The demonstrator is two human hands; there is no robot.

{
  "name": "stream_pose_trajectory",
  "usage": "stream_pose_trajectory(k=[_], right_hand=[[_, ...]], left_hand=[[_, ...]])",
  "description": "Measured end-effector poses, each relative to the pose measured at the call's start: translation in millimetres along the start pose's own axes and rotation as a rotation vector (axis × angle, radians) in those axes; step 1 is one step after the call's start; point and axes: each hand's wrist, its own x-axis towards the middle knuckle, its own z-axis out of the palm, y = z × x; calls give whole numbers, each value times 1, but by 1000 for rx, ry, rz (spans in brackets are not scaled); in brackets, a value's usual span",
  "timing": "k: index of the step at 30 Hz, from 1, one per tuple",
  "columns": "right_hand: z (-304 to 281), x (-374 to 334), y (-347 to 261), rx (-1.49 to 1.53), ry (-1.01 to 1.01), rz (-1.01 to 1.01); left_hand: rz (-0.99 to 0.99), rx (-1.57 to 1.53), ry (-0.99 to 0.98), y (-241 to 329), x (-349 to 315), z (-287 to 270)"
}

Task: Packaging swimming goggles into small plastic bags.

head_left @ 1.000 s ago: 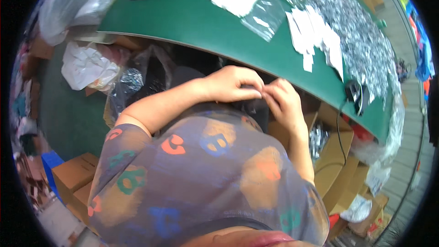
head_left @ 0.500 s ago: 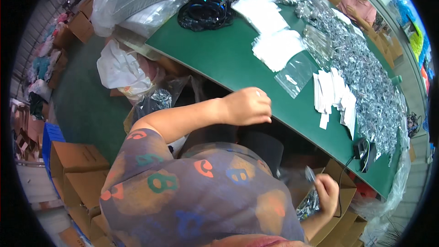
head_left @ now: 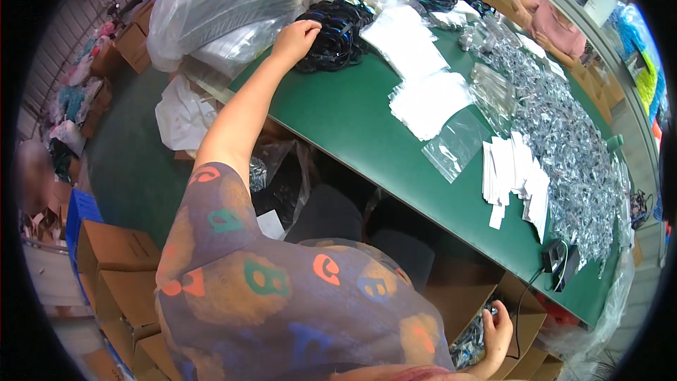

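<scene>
My left hand (head_left: pixel 297 39) reaches to the far left of the table, at the edge of a pile of glossy black looped cords (head_left: pixel 340 31). Its fingers are curled together against the pile; what lies between them is hidden. Low on the right, my right hand (head_left: pixel 498 330) hovers at a cardboard box (head_left: pixel 462 302) beside the table. Its fingers are apart and curved, with nothing visible in them. Small clear packets (head_left: pixel 468 350) with dark contents lie inside that box.
On the green table (head_left: pixel 338 113) lie white sheets (head_left: pixel 431 104), a clear bag (head_left: pixel 455 147), white card strips (head_left: pixel 497 176) and a large heap of small clear packets (head_left: pixel 571 162). A black adapter (head_left: pixel 560 261) with a cable sits at the near edge. Across the table is another person (head_left: pixel 557 25).
My left hand has swung from the table's near edge out to the black cords. The right hand, which held a small clear packet, has let it go and moved lower over the box.
</scene>
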Motion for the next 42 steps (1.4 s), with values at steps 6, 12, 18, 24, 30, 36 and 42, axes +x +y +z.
stream_pose_trajectory(k=[6, 12, 18, 24, 30, 36, 42], right_hand=[[22, 27, -59, 401, -309, -184], [27, 55, -89, 402, -355, -260], [39, 63, -97, 448, -350, -279], [43, 76, -125, 350, -408, -333], [58, 97, -158, 407, -416, -436], [61, 106, -181, 376, -512, -405], [68, 113, -178, 436, -518, -351]], left_hand=[[173, 165, -141, 8, -13, -15], [138, 147, -22, -9, -14, -14], [119, 337, -328, -7, -24, -32], [184, 468, -453, -32, -28, -37], [330, 408, -535, -18, -36, -47], [375, 269, -528, -24, -37, -47], [280, 99, -348, 20, 43, -102]])
